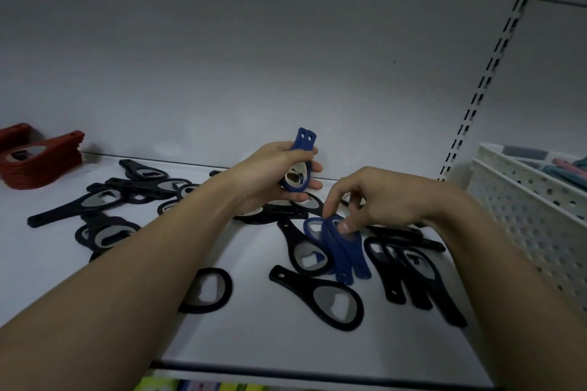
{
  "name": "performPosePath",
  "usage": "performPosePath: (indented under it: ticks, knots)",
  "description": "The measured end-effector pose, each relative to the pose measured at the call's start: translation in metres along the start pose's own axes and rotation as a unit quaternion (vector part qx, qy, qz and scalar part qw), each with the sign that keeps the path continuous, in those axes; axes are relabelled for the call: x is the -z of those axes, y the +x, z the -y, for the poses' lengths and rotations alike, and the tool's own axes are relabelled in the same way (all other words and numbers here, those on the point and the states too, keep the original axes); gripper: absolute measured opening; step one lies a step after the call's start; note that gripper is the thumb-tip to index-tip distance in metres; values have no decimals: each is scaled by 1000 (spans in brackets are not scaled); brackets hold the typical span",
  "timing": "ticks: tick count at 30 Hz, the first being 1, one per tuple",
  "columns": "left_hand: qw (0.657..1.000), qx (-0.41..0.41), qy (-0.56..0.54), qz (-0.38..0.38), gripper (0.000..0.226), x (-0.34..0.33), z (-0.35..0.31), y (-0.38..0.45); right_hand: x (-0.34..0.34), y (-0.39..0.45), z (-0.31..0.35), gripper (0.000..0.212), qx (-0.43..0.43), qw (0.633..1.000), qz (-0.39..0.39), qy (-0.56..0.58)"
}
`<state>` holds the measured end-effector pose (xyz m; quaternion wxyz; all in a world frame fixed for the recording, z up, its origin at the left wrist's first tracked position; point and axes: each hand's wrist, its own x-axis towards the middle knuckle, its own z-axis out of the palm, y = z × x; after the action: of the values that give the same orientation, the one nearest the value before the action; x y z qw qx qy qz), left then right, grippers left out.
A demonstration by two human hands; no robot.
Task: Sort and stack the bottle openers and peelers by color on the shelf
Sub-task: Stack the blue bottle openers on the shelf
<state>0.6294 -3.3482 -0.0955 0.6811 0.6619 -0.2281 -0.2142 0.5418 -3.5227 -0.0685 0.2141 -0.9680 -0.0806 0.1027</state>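
gripping a small stack of blue openers [298,165], the left hand [270,173] holds them upright above the shelf [254,336], handles pointing up, fingers curled round their round heads. just right of it the right hand [371,200] reaches down to a second bunch of blue openers [341,247] lying on the shelf, thumb and fingertips pinching their heads; their handles point toward the front edge. around that bunch black openers [333,298] lie scattered and overlapping: one large one in front, a cluster to the right under the right forearm, one partly hidden under the left forearm, and a loose heap further left and back. at the far left, against the back wall [222,57], sits a neat stack of red openers [41,159], well apart from the rest. on the right stands a white perforated basket [524,213] with grey, pink and teal items inside, too blurred to tell what they are. a slotted upright [486,73] runs up the wall beside it
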Motion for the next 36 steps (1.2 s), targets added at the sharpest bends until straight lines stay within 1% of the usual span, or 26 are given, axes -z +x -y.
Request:
performPosePath:
  ticks: [3,6,9,11,13,15,17,19,20,21,22,23,27,29,31,32,34,36]
  knots:
    - [1000,-4,7,-7,26,1,0,0,3,-3,-2,16,4,999,0,40]
    - [1000,-12,3,-15,25,2,-1,1,10,-10,-4,13,30,994,-17,103]
    - [999,-21,-15,-38,25,3,-2,2,11,-11,-4,14,60,983,-35,170]
    - [997,-27,-37,-55,24,3,-2,3,8,-9,-4,16,57,969,-61,232]
    - [996,-29,-61,-66,24,4,-3,4,7,-6,-3,15,49,946,-86,310]
    - [994,-19,-89,-63,32,4,-3,3,4,-2,-1,13,36,910,-112,397]
    - [991,-13,-129,-35,45,3,-4,2,-1,5,2,11,25,869,-150,471]
    - [990,-22,-138,-8,54,0,-6,1,-6,12,5,9,16,825,-186,533]
    - [991,-32,-127,-2,52,-2,-6,-1,-8,15,6,8,13,810,-198,552]
    - [993,-46,-109,-1,45,-3,-6,-1,-9,16,7,8,9,803,-205,560]
    - [994,-58,-92,-4,36,-2,-5,-1,-10,17,9,9,3,807,-207,553]
    - [995,-64,-79,-10,29,-2,-4,-1,-11,17,10,11,-2,820,-205,535]
    - [997,-60,-48,-25,23,-1,-1,-1,-11,12,12,17,-11,894,-172,413]
    - [997,-56,-51,-28,21,-1,-2,-2,-5,5,12,20,-22,934,-135,329]
    - [996,-53,-57,-29,22,0,-3,-3,2,-3,8,18,-30,974,-78,210]
    - [996,-52,-59,-32,22,0,-3,-3,4,-6,6,16,-29,987,-48,151]
    - [996,-48,-58,-40,23,0,-3,-3,4,-7,4,16,-21,998,-2,60]
    - [997,-44,-51,-44,23,0,-3,-3,1,-5,4,16,-20,999,24,21]
